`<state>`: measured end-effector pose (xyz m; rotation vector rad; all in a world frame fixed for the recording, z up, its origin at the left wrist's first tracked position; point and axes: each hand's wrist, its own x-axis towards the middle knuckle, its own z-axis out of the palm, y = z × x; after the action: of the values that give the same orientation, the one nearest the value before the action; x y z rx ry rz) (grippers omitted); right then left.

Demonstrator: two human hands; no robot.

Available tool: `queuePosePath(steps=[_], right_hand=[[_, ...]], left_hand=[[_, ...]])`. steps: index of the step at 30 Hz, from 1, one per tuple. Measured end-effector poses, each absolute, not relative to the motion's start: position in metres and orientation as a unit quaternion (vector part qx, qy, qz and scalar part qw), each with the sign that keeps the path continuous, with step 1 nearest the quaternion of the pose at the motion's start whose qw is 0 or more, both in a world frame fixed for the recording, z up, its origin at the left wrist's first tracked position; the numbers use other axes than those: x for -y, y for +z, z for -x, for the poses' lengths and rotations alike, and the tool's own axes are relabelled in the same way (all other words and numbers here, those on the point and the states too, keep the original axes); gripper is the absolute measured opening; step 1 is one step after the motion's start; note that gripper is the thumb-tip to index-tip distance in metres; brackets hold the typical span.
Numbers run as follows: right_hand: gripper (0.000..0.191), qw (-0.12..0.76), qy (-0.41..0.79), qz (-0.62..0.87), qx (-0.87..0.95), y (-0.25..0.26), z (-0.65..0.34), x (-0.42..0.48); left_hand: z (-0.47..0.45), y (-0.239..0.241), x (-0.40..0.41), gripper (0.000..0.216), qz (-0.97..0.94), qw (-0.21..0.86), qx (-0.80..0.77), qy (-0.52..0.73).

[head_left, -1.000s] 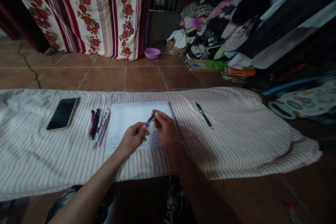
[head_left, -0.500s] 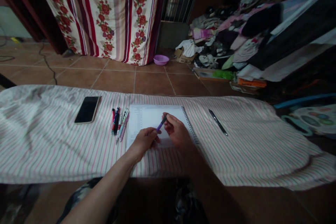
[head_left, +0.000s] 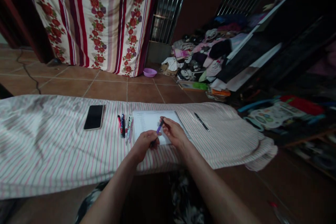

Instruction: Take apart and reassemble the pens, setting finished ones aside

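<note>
A purple pen point(head_left: 159, 127) with a dark end is held between both hands above an open spiral notebook point(head_left: 149, 119). My left hand point(head_left: 147, 141) is closed around the pen's lower part. The fingertips of my right hand point(head_left: 173, 131) pinch its dark upper end. Left of the notebook lies a row of several pens point(head_left: 125, 127), red, dark and light ones side by side. A black pen point(head_left: 202, 121) rests alone on the cloth to the right of the notebook. Part of the notebook page is hidden beneath my hands.
A striped cloth point(head_left: 65, 154) covers the low table. A phone point(head_left: 94, 117) lies on it at the left. Beyond, on the tiled floor, stand a purple basin point(head_left: 149, 72) and a heap of clothes point(head_left: 202, 54). A flowered curtain point(head_left: 112, 17) hangs behind.
The camera view has turned to the right, so the table and room sit further left or lower. Both hands still hold the purple pen over the notebook, with little change in grip.
</note>
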<state>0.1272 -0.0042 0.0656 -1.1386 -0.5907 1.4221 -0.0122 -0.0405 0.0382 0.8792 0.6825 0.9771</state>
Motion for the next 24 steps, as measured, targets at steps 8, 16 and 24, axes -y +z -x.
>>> queuePosePath(steps=[8, 16, 24], right_hand=[[0.007, 0.577, 0.616, 0.484, 0.231, 0.074, -0.118, 0.017], [0.005, 0.546, 0.659, 0.472, 0.211, 0.053, -0.132, -0.017], [0.011, 0.526, 0.712, 0.44, 0.154, 0.042, -0.147, -0.035]], left_hand=[[0.035, 0.039, 0.045, 0.05, -0.377, 0.763, -0.284, 0.442], [0.027, 0.036, 0.031, 0.046, -0.361, 0.794, -0.228, 0.433], [0.013, 0.036, 0.024, 0.038, -0.318, 0.811, -0.204, 0.446]])
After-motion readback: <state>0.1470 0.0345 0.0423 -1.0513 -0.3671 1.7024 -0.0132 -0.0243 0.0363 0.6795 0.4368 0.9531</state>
